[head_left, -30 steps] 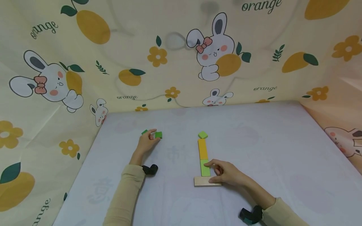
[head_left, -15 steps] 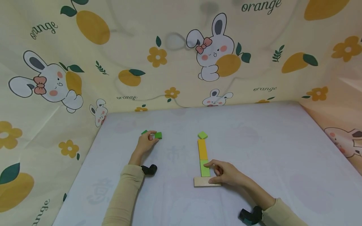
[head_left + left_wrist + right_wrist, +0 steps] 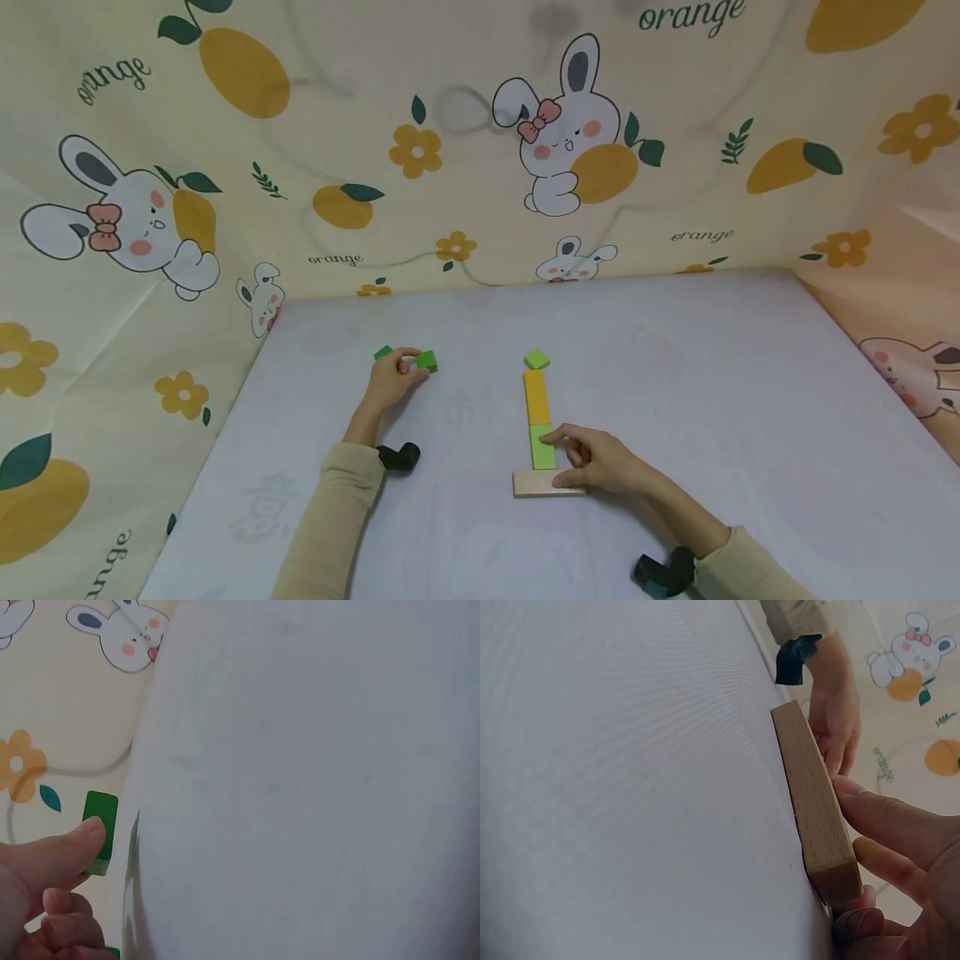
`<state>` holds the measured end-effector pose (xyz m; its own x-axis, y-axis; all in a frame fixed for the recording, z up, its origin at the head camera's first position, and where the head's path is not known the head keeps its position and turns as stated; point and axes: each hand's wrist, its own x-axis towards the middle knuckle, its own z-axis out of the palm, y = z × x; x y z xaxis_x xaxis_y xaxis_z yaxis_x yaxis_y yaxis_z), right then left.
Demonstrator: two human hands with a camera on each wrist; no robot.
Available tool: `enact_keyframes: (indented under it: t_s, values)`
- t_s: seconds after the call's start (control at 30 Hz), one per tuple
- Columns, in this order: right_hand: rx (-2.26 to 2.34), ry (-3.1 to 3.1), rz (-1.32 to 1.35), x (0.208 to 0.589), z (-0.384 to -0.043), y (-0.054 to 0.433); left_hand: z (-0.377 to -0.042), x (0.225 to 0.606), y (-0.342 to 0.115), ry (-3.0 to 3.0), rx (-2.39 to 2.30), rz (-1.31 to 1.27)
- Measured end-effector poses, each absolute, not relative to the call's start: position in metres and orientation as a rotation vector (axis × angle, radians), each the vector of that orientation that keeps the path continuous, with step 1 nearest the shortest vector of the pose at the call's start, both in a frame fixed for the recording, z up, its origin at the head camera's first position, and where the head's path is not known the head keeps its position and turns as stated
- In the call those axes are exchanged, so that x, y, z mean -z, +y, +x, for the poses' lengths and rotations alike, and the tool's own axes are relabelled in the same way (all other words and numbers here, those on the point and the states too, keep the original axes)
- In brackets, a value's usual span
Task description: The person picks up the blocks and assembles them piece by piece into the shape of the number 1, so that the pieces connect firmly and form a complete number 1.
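In the head view my left hand (image 3: 390, 380) pinches a green cube-like block (image 3: 426, 361) between thumb and forefinger. The left wrist view shows the thumb lying across that green block (image 3: 100, 832). Behind this hand sits a second green block (image 3: 383, 352), partly covered by the fingers. My right hand (image 3: 604, 459) rests on a row of flat blocks: its index fingertip touches a light green block (image 3: 542, 452) and its thumb touches a plain wooden block (image 3: 534, 483). The right wrist view shows the wooden block (image 3: 814, 795) lying on the table beneath the thumb.
A yellow block (image 3: 536, 397) continues the row behind the light green one, with a light green diamond-turned block (image 3: 537, 358) at its far end. A white cloth covers the table (image 3: 690, 375). A printed curtain (image 3: 450, 167) rises along the back and sides.
My left hand has shifted slightly right with the green block, which has turned and moved away from where it was. The right hand and the row of blocks stay put.
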<state>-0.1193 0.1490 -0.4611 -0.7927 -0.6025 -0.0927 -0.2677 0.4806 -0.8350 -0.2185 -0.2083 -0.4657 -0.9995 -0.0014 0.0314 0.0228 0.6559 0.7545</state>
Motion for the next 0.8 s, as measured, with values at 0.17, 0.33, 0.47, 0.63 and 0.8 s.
enact_keyframes:
  t_s: [0.17, 0.33, 0.47, 0.63, 0.8]
  values:
    - [1.235, 2.357, -0.739, 0.462, -0.119, 0.149, -0.215, 0.463, -0.201, -2.829, 1.353, 0.014]
    - [1.231, 2.360, -0.748, 0.462, -0.120, 0.149, -0.210, 0.458, -0.193, -2.801, 1.383, 0.000]
    - [1.241, 2.353, -0.738, 0.461, -0.119, 0.149, -0.207, 0.454, -0.187, -2.771, 1.355, -0.021]
    - [1.247, 2.342, -0.727, 0.460, -0.119, 0.148, -0.204, 0.452, -0.180, -2.726, 1.375, -0.027]
    - [1.247, 2.333, -0.717, 0.459, -0.119, 0.149, -0.203, 0.452, -0.172, -2.711, 1.435, -0.007]
